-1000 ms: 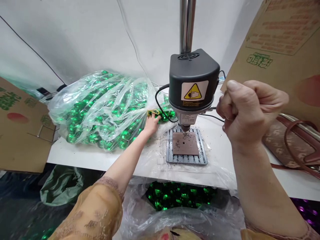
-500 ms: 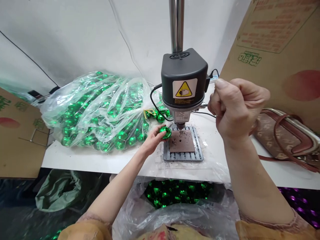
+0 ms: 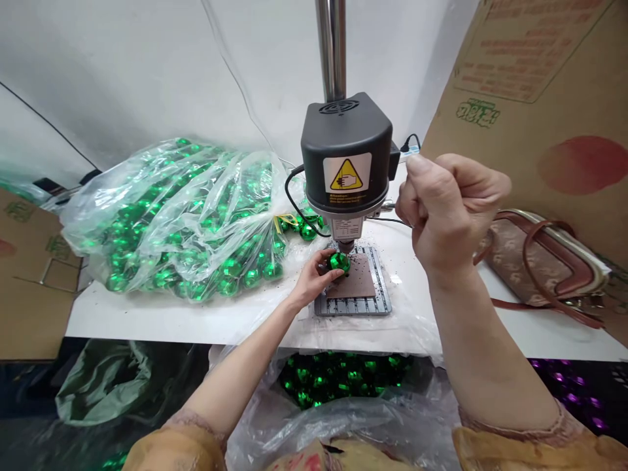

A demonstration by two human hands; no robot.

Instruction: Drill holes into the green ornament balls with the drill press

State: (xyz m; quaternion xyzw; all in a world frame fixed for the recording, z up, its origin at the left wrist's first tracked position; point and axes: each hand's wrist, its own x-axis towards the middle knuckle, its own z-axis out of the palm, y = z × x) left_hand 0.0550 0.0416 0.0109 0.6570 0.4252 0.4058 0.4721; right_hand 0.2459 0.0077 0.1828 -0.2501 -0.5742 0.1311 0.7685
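Fingers and thumb of my left hand [image 3: 314, 278] grip a shiny green ball [image 3: 339, 263] just under the chuck of a black drill press [image 3: 347, 157]. Below the ball lies a brown square pad [image 3: 356, 284] on the slotted metal base [image 3: 383, 304], with dark specks scattered about. My right hand [image 3: 449, 209] is raised at the right of the drill head, its fingers curled; what it grips is hidden, though a metal rod runs toward it from the press.
A clear bag of green balls [image 3: 181, 222] lies left on the white table [image 3: 161, 317]. An open bag [image 3: 343, 379] of green balls sits below the front edge. Cardboard boxes stand both sides; a brown handbag [image 3: 544, 261] lies right. Purple balls show lower right.
My left hand has brought the green ball rightward from the pad's left edge to beneath the drill chuck. My right hand stays curled beside the press. The whole view has shifted slightly.
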